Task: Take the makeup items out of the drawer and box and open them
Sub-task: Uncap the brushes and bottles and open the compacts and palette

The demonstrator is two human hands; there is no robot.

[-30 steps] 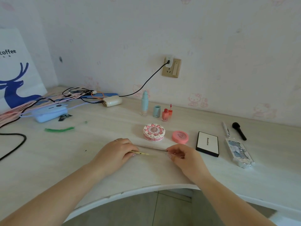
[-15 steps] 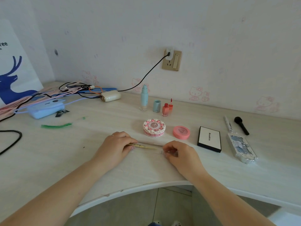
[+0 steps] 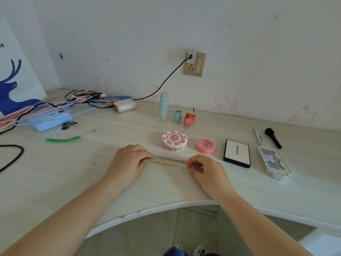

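pencil (image 3: 162,161), thin and yellowish, now shows more length than before; left hand (image 3: 129,159) pinches it, right hand (image 3: 204,168) pinches its clear cap (image 3: 181,166) on the worktop (image 3: 55,172).

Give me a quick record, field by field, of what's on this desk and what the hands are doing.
left hand: grips one end of a thin cream-coloured makeup pen
right hand: pinches the pen's clear cap end
behind the hands: round pink cake-shaped compact, flat round coral compact
right side: black-edged white rectangular palette, silver-framed blue case, black brush
by the wall: tall mint tube, red lip-gloss bottle
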